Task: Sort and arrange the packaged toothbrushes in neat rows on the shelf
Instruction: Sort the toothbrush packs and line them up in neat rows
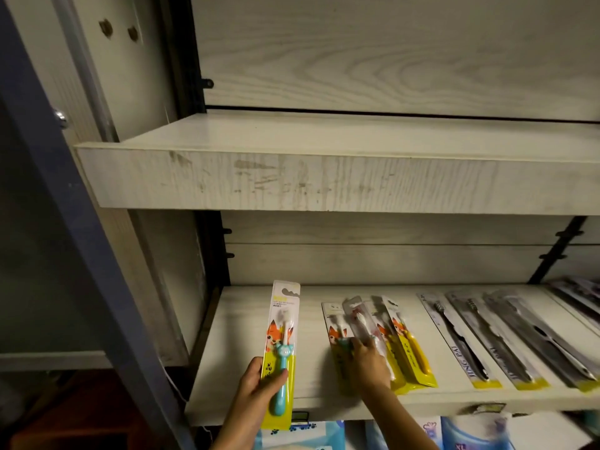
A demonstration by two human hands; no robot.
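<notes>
Gripping blue pack (281, 319), left hand (256, 381); right hand (368, 362) holds clear pack (357, 316) over yellow packs (409, 349).

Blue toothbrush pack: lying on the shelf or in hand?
In hand: the left hand grips the pack near its lower end, which overhangs the shelf front edge.

The shelf (259, 336) looks like pale wood with a matt, streaky grain. The upper shelf (324, 177) has the same wood look, scuffed with dark marks. The toothbrush packs (402, 345) are shiny clear plastic over yellow card. The brackets (552, 254) look like black metal.
</notes>
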